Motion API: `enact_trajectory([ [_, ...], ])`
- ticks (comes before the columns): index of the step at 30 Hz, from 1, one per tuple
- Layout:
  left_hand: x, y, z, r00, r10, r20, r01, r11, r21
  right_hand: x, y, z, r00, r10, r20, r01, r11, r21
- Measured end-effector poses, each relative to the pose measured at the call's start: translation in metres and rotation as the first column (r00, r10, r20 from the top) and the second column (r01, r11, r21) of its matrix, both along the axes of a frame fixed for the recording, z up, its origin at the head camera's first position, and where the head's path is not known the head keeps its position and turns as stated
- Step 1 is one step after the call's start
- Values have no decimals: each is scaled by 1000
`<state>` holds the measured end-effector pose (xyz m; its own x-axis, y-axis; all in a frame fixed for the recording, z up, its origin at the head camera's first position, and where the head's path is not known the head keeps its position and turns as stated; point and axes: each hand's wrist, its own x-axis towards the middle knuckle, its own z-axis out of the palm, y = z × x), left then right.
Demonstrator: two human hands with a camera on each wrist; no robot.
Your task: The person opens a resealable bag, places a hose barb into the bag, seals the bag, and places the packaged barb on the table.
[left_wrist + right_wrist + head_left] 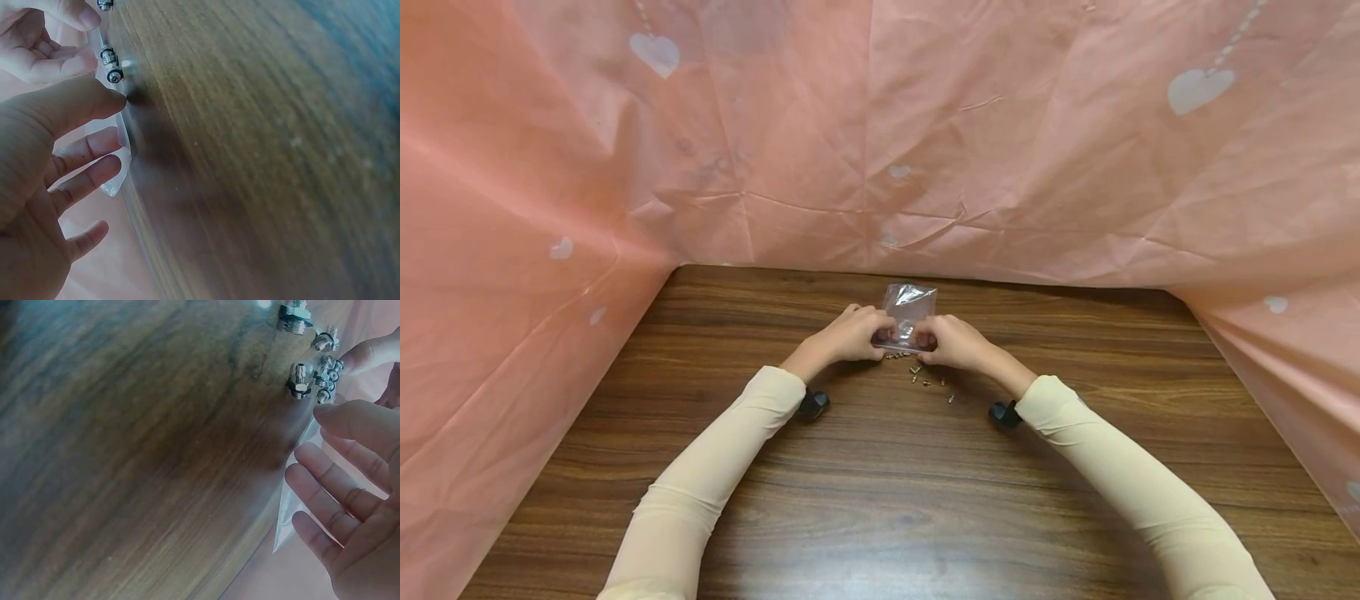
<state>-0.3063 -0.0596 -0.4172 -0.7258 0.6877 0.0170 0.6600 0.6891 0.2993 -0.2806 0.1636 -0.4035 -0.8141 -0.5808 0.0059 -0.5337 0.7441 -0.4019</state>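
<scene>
A clear plastic bag (pixel 912 302) lies at the far part of the table, its near edge between the two hands. My left hand (pixel 854 333) pinches the left corner of that edge with thumb and fingers. At the right corner my right hand (pixel 957 342) grips the bag the same way. Just in front of the bag lie several small metal threaded fittings (pixel 927 383). Up close in the right wrist view, a fitting (pixel 300 380) shows a shiny body and a dark ring. More fittings (pixel 109 56) appear past the left thumb, and neither hand holds one.
The brown wood-grain table (pixel 880 492) spreads under both forearms. Pink sheeting (pixel 880 150) with pale hearts hangs behind the table and along both sides. Dark wrist devices (pixel 814 406) sit at both cuffs, close above the table.
</scene>
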Motion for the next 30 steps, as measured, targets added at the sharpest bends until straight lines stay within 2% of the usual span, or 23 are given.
enact_trajectory([
  [8, 2, 0, -1, 1000, 3, 10, -3, 1000, 24, -1, 0, -2, 1000, 11, -16, -11, 1000, -5],
  [19, 0, 2, -6, 999, -4, -41, 5, 1000, 19, -3, 1, -8, 998, -29, -63, 30, 999, 15],
  [30, 1, 3, -4, 998, 9, -56, -6, 998, 59, -5, 5, 0, 994, -100, -41, 98, 994, -37],
])
